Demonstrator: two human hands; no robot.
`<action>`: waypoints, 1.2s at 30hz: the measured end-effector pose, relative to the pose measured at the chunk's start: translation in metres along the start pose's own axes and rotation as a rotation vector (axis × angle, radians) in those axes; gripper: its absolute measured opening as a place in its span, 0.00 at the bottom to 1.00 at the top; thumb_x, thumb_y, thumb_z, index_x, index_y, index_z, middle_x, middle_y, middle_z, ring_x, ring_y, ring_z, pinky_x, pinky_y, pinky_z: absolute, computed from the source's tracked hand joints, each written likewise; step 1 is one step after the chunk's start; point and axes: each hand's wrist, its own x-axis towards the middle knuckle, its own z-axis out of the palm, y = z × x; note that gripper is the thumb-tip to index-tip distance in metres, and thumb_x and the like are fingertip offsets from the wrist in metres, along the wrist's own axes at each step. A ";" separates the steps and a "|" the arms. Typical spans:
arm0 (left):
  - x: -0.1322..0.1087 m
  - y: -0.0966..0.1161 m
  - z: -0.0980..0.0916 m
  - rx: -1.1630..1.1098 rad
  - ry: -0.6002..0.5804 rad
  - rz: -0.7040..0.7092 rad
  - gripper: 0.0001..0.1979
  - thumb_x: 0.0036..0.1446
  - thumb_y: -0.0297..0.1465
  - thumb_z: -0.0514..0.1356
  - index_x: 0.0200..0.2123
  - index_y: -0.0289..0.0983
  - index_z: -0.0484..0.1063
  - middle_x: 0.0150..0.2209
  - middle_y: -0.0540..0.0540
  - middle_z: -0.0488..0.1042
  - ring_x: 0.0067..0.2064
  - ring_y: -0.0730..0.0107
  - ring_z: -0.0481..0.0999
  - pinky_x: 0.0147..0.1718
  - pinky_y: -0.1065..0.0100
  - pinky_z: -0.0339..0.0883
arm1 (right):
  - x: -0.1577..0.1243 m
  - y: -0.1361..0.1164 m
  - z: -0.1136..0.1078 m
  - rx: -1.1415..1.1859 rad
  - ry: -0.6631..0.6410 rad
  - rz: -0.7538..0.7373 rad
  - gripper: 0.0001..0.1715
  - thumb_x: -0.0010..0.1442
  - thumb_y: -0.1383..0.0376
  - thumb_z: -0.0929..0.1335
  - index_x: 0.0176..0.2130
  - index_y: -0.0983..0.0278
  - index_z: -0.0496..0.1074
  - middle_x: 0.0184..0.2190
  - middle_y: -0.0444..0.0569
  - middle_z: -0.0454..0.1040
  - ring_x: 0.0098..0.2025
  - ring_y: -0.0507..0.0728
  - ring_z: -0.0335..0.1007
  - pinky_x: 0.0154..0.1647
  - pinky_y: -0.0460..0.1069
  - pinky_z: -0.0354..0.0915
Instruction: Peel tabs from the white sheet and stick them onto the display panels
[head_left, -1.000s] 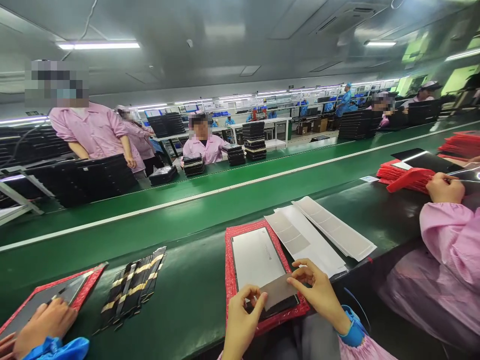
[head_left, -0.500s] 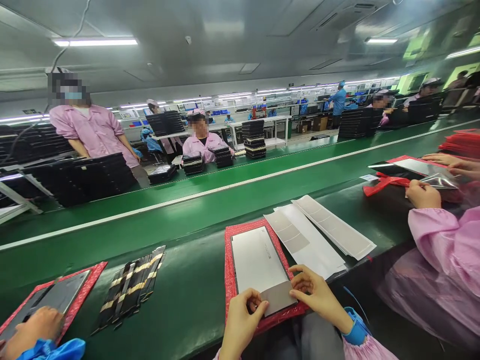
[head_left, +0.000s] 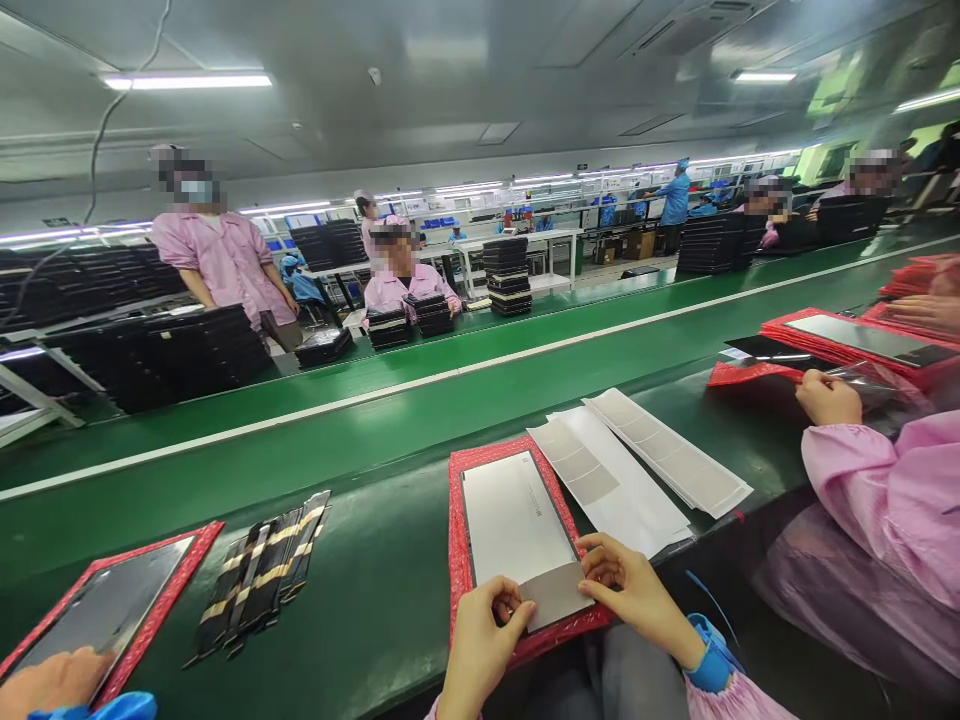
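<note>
A flat white panel (head_left: 514, 520) lies in a red foam tray (head_left: 456, 530) on the green bench in front of me. A grey rectangular sticker (head_left: 556, 594) lies across the panel's near end. My left hand (head_left: 480, 650) pinches the sticker's left edge with bent fingers. My right hand (head_left: 634, 595) presses its right edge with curled fingertips. Both hands rest on the tray's near rim.
White backing sheets with grey stickers (head_left: 637, 470) lie right of the tray. Black and gold strips (head_left: 262, 570) lie to the left, beside another red tray (head_left: 112, 610) under a co-worker's hand (head_left: 45, 685). A pink-sleeved co-worker (head_left: 885, 500) sits at my right. A green conveyor (head_left: 450, 390) runs behind.
The grey sticker has come down flat onto the panel's near end, covering the dark strip seen a second ago. The co-worker at the right has shifted red trays; the left co-worker's hand has drawn back.
</note>
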 end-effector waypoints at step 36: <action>0.000 -0.005 -0.016 0.131 -0.099 0.188 0.10 0.43 0.31 0.64 0.31 0.39 0.69 0.35 0.50 0.66 0.26 0.75 0.63 0.28 0.72 0.60 | -0.013 0.019 -0.007 -0.911 0.194 -0.474 0.24 0.57 0.59 0.64 0.53 0.58 0.61 0.51 0.49 0.65 0.55 0.61 0.58 0.50 0.57 0.62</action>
